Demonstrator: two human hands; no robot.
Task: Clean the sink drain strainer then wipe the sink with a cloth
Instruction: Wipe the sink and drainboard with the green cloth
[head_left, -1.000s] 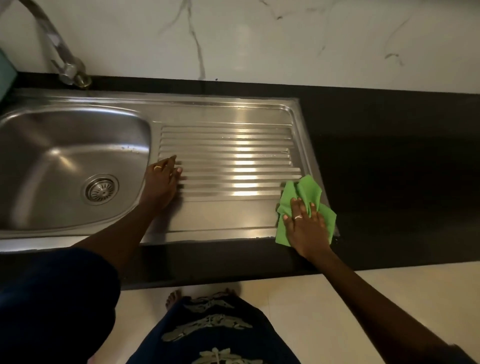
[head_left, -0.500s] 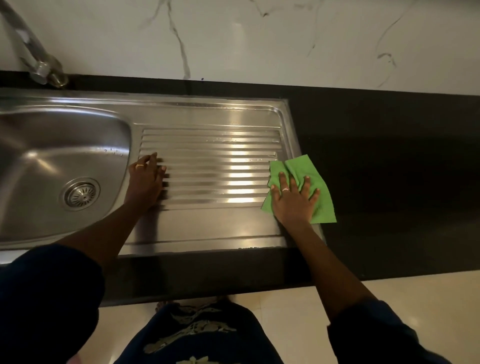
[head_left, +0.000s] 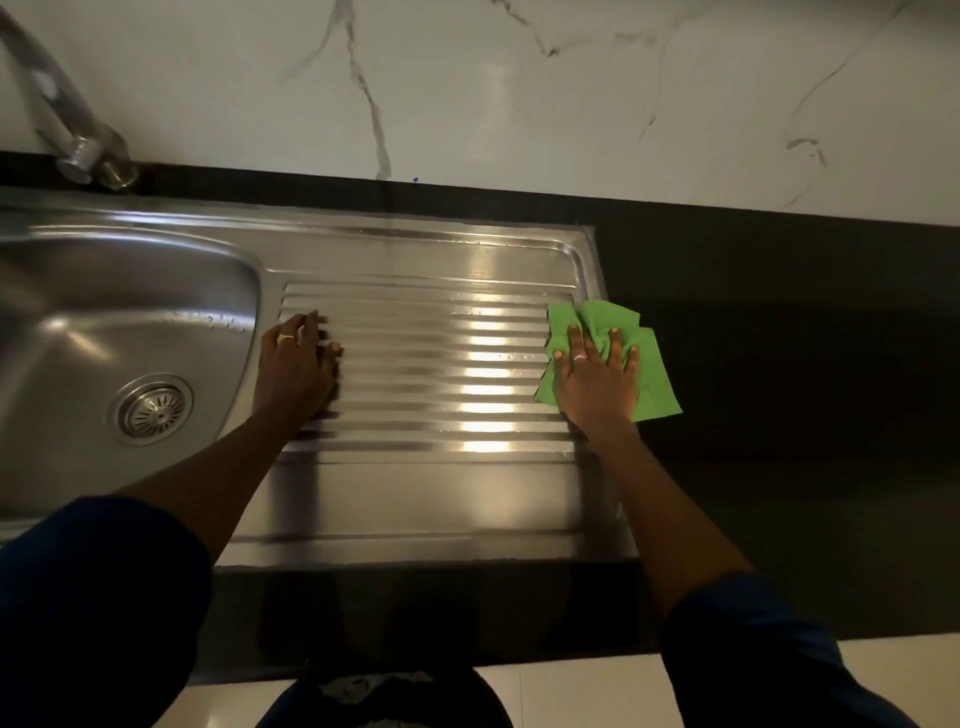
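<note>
A steel sink (head_left: 62, 322) with a ribbed drainboard (head_left: 431, 364) fills the left and middle of the head view. The round drain strainer (head_left: 151, 409) sits in the bowl's bottom. My right hand (head_left: 597, 382) presses flat on a green cloth (head_left: 652, 379) at the drainboard's right edge, where steel meets the black counter. My left hand (head_left: 293, 371) rests palm down on the ribs beside the bowl, fingers together, holding nothing.
A metal tap (head_left: 78, 140) rises at the back left. A black countertop (head_left: 779, 364) stretches to the right of the sink. A white marble wall (head_left: 519, 93) stands behind. Pale floor tiles (head_left: 587, 691) lie below the counter's front edge.
My right hand has pushed the green cloth away from me along the drainboard's right edge, from near the front rim to the ribs' far half. My left hand stays put.
</note>
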